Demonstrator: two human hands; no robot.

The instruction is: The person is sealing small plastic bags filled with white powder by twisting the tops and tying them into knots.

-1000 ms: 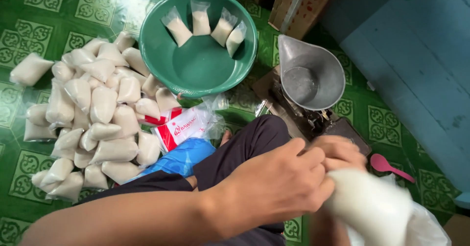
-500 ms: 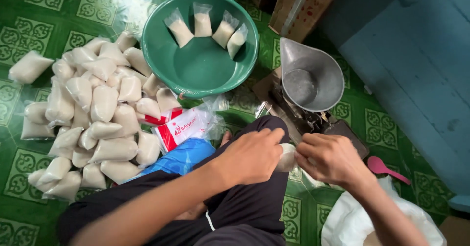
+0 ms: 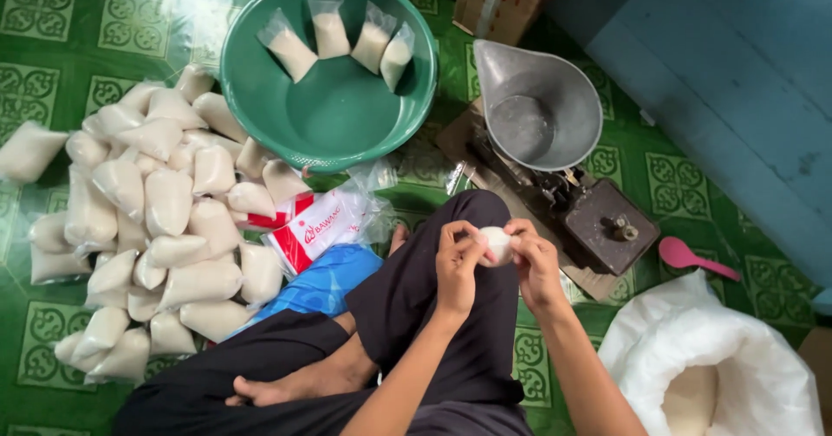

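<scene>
Both my left hand [image 3: 458,267] and right hand [image 3: 533,258] pinch one small white packet [image 3: 497,244] at frame centre, over my knee — I'd twist its neck tight, fingers close to the fill. Filled bags [image 3: 165,219] crowd the left, the green basin [image 3: 338,115] sits upper centre, the scale [image 3: 563,167] right — nothing blocks me.
</scene>
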